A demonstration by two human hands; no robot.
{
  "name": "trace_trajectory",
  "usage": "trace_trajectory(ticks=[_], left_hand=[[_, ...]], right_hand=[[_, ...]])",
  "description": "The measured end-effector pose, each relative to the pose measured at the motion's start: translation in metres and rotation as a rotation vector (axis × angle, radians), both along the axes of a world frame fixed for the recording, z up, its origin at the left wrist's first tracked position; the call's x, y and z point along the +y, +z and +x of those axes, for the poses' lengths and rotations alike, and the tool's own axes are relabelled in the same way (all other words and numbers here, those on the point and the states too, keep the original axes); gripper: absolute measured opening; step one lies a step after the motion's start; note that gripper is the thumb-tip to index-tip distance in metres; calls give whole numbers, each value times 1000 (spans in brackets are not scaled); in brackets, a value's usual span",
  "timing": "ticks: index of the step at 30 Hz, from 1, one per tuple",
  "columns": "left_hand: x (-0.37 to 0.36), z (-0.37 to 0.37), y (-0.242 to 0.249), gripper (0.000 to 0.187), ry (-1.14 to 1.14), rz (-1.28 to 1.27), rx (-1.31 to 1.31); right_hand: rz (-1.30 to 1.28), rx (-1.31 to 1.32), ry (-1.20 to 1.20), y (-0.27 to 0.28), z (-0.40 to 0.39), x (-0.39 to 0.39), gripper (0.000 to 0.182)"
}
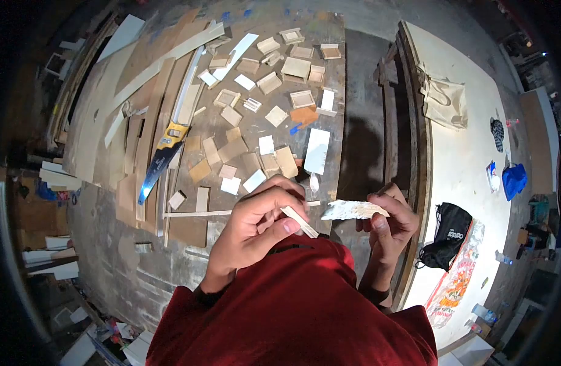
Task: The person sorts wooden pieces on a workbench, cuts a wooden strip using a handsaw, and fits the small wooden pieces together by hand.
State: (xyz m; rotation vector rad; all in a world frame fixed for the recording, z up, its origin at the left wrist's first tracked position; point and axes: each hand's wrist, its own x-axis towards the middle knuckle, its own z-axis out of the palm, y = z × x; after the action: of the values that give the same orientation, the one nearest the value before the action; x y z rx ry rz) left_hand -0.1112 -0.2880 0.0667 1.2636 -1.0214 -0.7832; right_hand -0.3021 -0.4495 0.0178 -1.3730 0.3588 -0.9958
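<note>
In the head view, my left hand [256,219] pinches a small strip of wood [300,222] with a lengthwise groove or seam between thumb and fingers. My right hand [391,221] grips the end of a flat, rough-edged wood piece [353,210] with whitish, uneven smears on its surface, perhaps glue. The two pieces are apart, held over my lap with the near ends facing each other. Beyond my left hand, several small wooden blocks and box-like parts [295,70] lie scattered on the worktable [250,128].
A handsaw [164,152] with a yellow handle rests among long boards [152,91] on the left. A white panel [317,150] lies near the table edge. On the right bench [469,165] are a cloth bag [445,100], a black drawstring bag [448,235] and a blue item [514,181].
</note>
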Motion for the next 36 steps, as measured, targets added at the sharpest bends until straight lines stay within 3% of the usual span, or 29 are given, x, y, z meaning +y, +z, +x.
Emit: trace_trajectory(ticks=[4,11,21,26,36], left_hand=[[4,-4,0,9,-120,47,426],[5,0,-6,7,-9,-1,402],[6,-2,-4,29,-75,106,434],[6,-4,-7,11,-17,88,427],[7,-9,-12,14,82,27,467]], right_hand=[[-34,19,14,0,-1,-2,33],[-54,46,25,1,-2,-3,31],[-57,70,-11,-5,-2,4,29],[-173,85,-90,-5,-3,8,28],[-215,74,-125,-5,-6,13,27]])
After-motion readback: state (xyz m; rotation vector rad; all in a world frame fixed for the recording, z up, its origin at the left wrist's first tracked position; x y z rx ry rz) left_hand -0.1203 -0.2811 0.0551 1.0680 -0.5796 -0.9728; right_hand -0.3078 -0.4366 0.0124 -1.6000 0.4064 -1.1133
